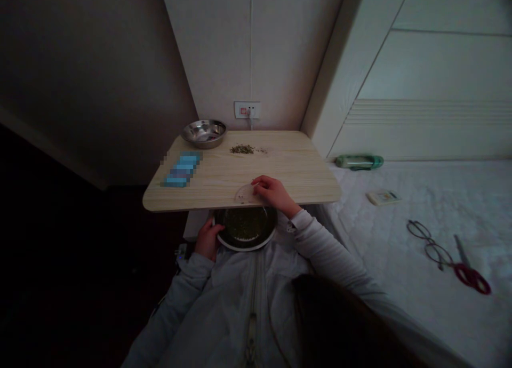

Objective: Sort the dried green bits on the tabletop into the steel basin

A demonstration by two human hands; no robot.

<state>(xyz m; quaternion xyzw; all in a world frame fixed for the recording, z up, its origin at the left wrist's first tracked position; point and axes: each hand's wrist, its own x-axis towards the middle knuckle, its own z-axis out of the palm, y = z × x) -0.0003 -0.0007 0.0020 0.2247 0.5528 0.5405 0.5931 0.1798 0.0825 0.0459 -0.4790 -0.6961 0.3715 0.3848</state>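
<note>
My left hand [208,239] grips the left rim of a round bowl [246,244] held just below the front edge of the wooden table [288,165]; the bowl holds dark green bits. My right hand [274,192] rests on the table's front edge with curled fingers pressed on a thin clear plastic piece [245,194] that lies flat above the bowl. A small heap of green bits [242,150] sits farther back on the table.
A steel bowl [204,133] stands at the table's back left, a blurred blue item [182,169] at its left. A wall socket [247,110] is behind. On the white bed at right lie a green case [359,161], a small card [383,197], glasses [428,244] and red-handled scissors [470,272].
</note>
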